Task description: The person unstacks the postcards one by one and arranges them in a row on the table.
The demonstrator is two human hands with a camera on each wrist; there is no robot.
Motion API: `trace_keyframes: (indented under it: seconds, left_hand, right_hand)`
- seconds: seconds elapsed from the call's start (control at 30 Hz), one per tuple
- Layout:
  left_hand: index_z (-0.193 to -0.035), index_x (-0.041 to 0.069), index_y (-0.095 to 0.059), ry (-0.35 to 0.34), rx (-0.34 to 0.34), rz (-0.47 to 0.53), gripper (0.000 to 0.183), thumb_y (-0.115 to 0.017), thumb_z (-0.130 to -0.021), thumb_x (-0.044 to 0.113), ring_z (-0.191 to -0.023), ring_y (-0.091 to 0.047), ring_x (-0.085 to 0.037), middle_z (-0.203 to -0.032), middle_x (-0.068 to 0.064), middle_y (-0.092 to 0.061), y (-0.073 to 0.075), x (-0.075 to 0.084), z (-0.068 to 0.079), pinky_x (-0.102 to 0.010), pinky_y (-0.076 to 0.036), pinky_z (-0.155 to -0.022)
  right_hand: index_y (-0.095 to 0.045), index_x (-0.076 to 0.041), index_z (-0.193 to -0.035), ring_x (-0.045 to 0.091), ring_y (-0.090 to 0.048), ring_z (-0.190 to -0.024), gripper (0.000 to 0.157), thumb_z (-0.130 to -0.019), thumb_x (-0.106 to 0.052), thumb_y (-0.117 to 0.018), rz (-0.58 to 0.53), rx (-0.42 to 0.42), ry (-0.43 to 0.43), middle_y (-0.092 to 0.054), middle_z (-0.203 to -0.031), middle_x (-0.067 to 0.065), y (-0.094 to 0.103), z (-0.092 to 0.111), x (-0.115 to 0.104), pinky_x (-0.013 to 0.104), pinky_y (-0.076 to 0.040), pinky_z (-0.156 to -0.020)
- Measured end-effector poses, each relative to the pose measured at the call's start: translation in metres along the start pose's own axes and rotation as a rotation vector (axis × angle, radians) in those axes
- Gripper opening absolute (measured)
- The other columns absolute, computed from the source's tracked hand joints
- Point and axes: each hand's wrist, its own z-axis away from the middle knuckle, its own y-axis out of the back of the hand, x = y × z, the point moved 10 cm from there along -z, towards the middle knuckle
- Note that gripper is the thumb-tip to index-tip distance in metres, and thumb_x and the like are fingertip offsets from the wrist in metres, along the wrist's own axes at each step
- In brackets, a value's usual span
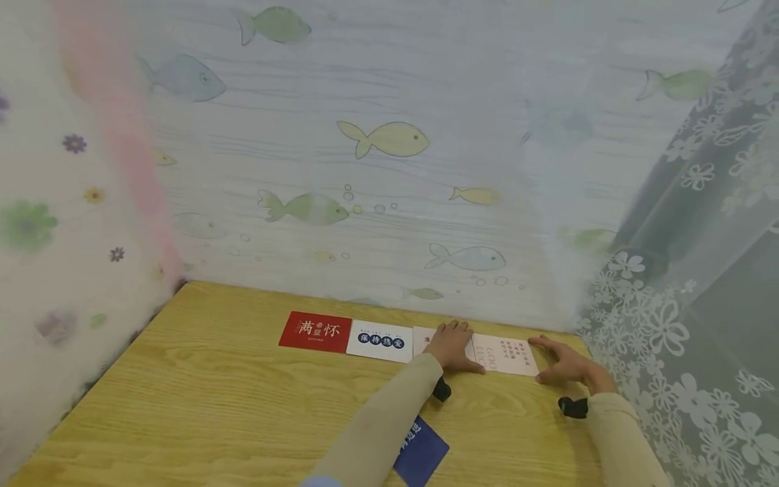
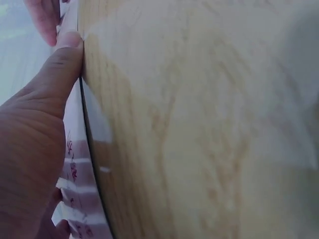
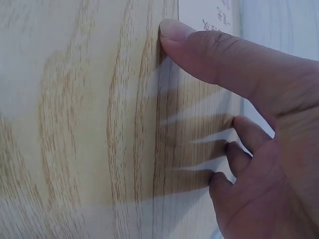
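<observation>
A row of postcard-like cards lies along the back of the wooden table. My left hand [image 1: 452, 346] rests over a pale pink card [image 1: 421, 340], hiding most of it, its thumb [image 2: 69, 47] down at the lower edge of the cards. Beside it on the right is another pale pink card [image 1: 508, 356] with red lettering and "GOO… LUC…" on it. My right hand [image 1: 569, 363] stands at that card's right end, thumb [image 3: 174, 32] at the near corner and index finger by the far corner. Its other fingers [image 3: 244, 144] bend loosely toward the table.
Left in the row are a red card [image 1: 315, 332] and a white card [image 1: 380, 341] with blue circles. A dark blue card [image 1: 424, 454] lies askew, partly behind my left forearm. Fish-printed sheeting [image 1: 377, 169] rises behind the table [image 1: 201, 379]; a lace curtain [image 1: 688, 379] hangs at right.
</observation>
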Motion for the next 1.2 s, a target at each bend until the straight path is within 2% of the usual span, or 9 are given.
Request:
trace_keyframes:
  seconds: [0.23,0.4,0.5,0.63,0.77,0.83,0.97,1.1,1.2]
  left_hand:
    - [-0.159,0.018,-0.037,-0.007,-0.028,0.041,0.100,-0.063,-0.082,0.077,-0.154,-0.029,-0.021,-0.166,0.001,-0.032,0.007,-0.008,0.011,-0.038,-0.025,-0.126]
    - [-0.159,0.014,-0.035,-0.095,0.028,0.135,0.091,-0.060,-0.091,0.069,-0.154,-0.028,-0.024,-0.165,-0.003,-0.033,0.026,-0.011,0.024,-0.040,-0.023,-0.127]
    - [-0.159,0.012,-0.035,-0.177,0.051,0.187,0.083,-0.060,-0.096,0.059,-0.155,-0.025,-0.027,-0.166,-0.006,-0.032,0.038,-0.013,0.038,-0.045,-0.022,-0.127]
    - [-0.161,0.012,-0.031,-0.256,0.009,0.185,0.082,-0.061,-0.097,0.053,-0.156,-0.021,-0.028,-0.167,-0.006,-0.029,0.044,-0.017,0.072,-0.048,-0.019,-0.127]
    - [-0.162,0.013,-0.027,-0.256,-0.067,0.107,0.088,-0.061,-0.095,0.059,-0.157,-0.017,-0.026,-0.169,-0.006,-0.025,0.040,-0.025,0.118,-0.048,-0.017,-0.128]
    - [-0.162,0.013,-0.028,-0.241,-0.095,0.073,0.091,-0.062,-0.093,0.063,-0.157,-0.017,-0.025,-0.169,-0.004,-0.024,0.035,-0.033,0.143,-0.047,-0.017,-0.128]
    - [-0.161,0.014,-0.031,-0.206,-0.131,0.080,0.093,-0.063,-0.090,0.065,-0.157,-0.018,-0.024,-0.169,-0.002,-0.026,0.026,-0.049,0.186,-0.046,-0.017,-0.128]
    - [-0.160,0.016,-0.035,-0.183,-0.135,0.127,0.091,-0.065,-0.089,0.064,-0.156,-0.023,-0.023,-0.167,0.001,-0.031,0.019,-0.062,0.220,-0.046,-0.019,-0.127]
    - [-0.160,0.019,-0.036,-0.187,-0.132,0.148,0.090,-0.068,-0.088,0.061,-0.155,-0.026,-0.023,-0.166,0.004,-0.033,0.014,-0.066,0.240,-0.048,-0.022,-0.126]
  right_hand:
    - [-0.036,0.009,-0.151,0.064,-0.018,-0.142,0.092,-0.077,-0.013,-0.085,0.060,0.052,0.023,-0.022,-0.156,0.043,-0.003,0.002,-0.014,0.077,-0.025,-0.111]
    - [-0.034,0.015,-0.149,0.066,-0.030,-0.135,0.091,-0.076,-0.008,-0.085,0.145,0.170,0.132,-0.029,-0.150,0.046,-0.004,0.007,-0.036,0.075,-0.035,-0.104]
    - [-0.036,0.014,-0.148,0.065,-0.035,-0.132,0.084,-0.082,-0.009,-0.082,0.168,0.263,0.184,-0.033,-0.150,0.044,-0.009,0.017,-0.060,0.074,-0.040,-0.100]
    - [-0.039,0.013,-0.148,0.063,-0.034,-0.136,0.071,-0.092,-0.012,-0.075,0.113,0.294,0.234,-0.036,-0.150,0.042,-0.030,0.035,-0.100,0.074,-0.039,-0.102]
    - [-0.044,0.012,-0.145,0.063,-0.031,-0.138,0.066,-0.095,-0.019,-0.072,0.084,0.209,0.264,-0.037,-0.150,0.040,-0.071,0.052,-0.137,0.074,-0.034,-0.107]
    - [-0.046,0.012,-0.145,0.064,-0.031,-0.138,0.068,-0.094,-0.025,-0.073,0.087,0.148,0.272,-0.038,-0.150,0.040,-0.095,0.060,-0.152,0.075,-0.032,-0.108]
    - [-0.048,0.012,-0.144,0.062,-0.030,-0.140,0.074,-0.093,-0.035,-0.073,0.096,0.053,0.281,-0.039,-0.151,0.037,-0.141,0.077,-0.175,0.075,-0.029,-0.109]
    - [-0.047,0.011,-0.145,0.061,-0.029,-0.142,0.082,-0.090,-0.042,-0.075,0.102,-0.003,0.254,-0.038,-0.154,0.035,-0.175,0.088,-0.188,0.076,-0.029,-0.109]
    - [-0.044,0.014,-0.145,0.067,-0.026,-0.139,0.091,-0.083,-0.042,-0.082,0.111,-0.029,0.250,-0.035,-0.153,0.039,-0.192,0.090,-0.196,0.083,-0.028,-0.102]
